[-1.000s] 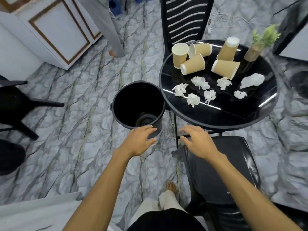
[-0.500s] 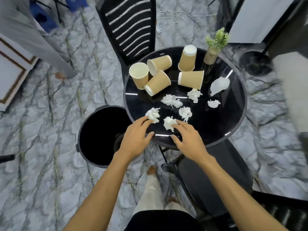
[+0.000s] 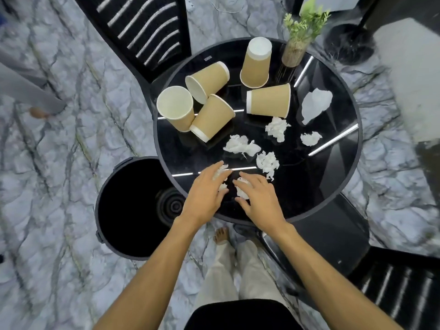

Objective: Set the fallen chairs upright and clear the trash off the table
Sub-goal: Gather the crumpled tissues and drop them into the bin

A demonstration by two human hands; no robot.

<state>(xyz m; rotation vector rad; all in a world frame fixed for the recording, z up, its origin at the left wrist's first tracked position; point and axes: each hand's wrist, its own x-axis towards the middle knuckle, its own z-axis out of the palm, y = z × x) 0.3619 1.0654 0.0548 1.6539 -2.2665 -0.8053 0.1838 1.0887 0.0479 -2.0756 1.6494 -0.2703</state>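
A round black table [image 3: 345,177] carries several tan paper cups [image 3: 269,103] and several crumpled white tissues [image 3: 240,145]. My left hand [image 3: 204,194] curls over one tissue wad [image 3: 220,173] near the table's front edge. Right beside it my right hand [image 3: 259,201] closes over another tissue wad [image 3: 241,189]. Both wads still lie on the tabletop. A black trash bin [image 3: 128,210] stands open on the floor, just left of the table and below my left hand.
A small potted plant [image 3: 300,32] stands at the table's far edge. One black slatted chair [image 3: 142,32] stands behind the table, another black chair [image 3: 333,239] at the front right. A person's foot [image 3: 35,112] shows at the left. My own legs [image 3: 238,270] are below.
The view has closed in on the table. Both hands moved forward from the table's edge onto the two nearest tissue wads and curled their fingers over them.
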